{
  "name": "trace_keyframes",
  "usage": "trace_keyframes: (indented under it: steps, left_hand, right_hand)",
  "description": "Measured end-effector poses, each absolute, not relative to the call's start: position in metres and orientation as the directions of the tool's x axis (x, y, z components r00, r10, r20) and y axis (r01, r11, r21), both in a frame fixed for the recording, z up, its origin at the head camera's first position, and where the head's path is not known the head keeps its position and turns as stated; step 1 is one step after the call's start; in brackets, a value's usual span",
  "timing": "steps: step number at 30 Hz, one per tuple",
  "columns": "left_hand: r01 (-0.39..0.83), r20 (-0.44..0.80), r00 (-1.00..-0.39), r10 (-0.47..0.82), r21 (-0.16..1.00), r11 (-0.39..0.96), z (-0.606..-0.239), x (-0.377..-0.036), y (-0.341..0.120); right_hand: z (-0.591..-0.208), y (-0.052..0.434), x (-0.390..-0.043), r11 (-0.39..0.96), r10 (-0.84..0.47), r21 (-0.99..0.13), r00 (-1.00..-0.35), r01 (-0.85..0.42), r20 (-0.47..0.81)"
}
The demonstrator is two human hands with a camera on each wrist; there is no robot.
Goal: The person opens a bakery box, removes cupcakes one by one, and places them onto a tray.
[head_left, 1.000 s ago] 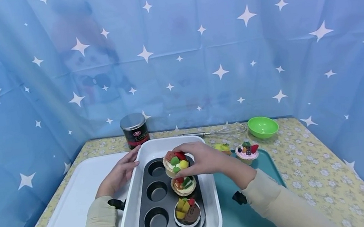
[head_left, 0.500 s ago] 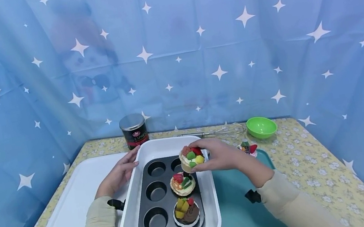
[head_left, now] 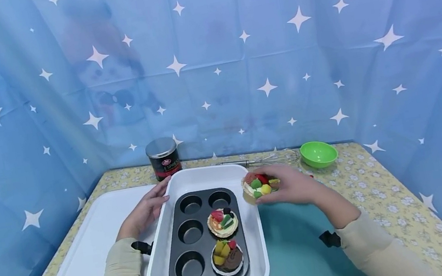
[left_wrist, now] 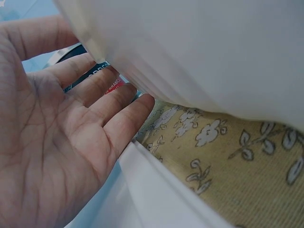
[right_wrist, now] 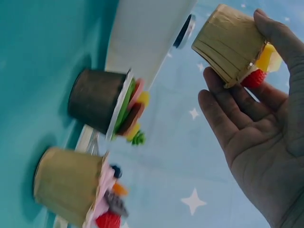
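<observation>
My right hand pinches a fruit-topped cupcake by its tan cup, thumb on one side and fingers on the other. In the head view this cupcake hangs just past the right rim of a white rectangular tub. Inside the tub lies a dark muffin pan. Its right column bears a cream cupcake and a chocolate one; the other cups are bare. My left hand holds the tub's left rim, thumb over it, fingers against the outer wall.
A teal tray lies right of the tub. On it stand a dark-cupped cupcake and a pink-creamed cupcake, mostly hidden by my right hand in the head view. Around are a white lid, espresso tin, whisk and green bowl.
My right hand has lifted the cupcake from the pan's far right cup and carried it right, over the tub's edge. That cup now shows bare. The left hand stays on the rim.
</observation>
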State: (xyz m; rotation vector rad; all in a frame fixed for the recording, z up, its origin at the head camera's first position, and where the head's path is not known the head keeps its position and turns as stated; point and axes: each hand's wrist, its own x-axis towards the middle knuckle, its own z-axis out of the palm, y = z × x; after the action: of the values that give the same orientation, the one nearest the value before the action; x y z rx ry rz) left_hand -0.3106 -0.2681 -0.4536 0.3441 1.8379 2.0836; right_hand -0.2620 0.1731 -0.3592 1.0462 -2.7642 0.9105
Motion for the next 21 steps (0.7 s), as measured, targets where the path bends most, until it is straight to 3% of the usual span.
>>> trace_keyframes:
  steps: [13, 21]
  left_hand:
    - [-0.100, -0.062, -0.920, 0.387, 0.992, -0.078, -0.452, -0.312, -0.267]
    - [-0.101, -0.083, -0.921, 0.381, 0.995, -0.027, -0.452, -0.312, -0.266]
  right_hand:
    - [-0.377, 0.211, -0.262, 0.569, -0.631, -0.512, -0.741, -0.643, 0.230]
    - [-0.383, 0.215, -0.264, 0.631, -0.626, -0.560, -0.779, -0.537, 0.042]
